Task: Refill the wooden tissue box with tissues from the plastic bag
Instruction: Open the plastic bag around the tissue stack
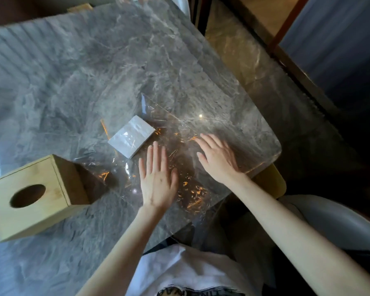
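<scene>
Tissues (131,136) lie as a white stack inside the clear plastic bag (179,133), just beyond my left hand (157,180) and left of my right hand (217,158). Both hands lie flat on the bag, fingers straight, gripping nothing. At the near left of the grey marble table (73,71), apart from my fingers, stands the wooden tissue box (33,195).

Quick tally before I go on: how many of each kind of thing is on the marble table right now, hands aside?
Wooden tissue box: 1, oval opening facing up
Stack of white tissues: 1, inside the plastic
Clear plastic bag: 1, spread flat under the left hand and right hand
Total: 3 things
</scene>
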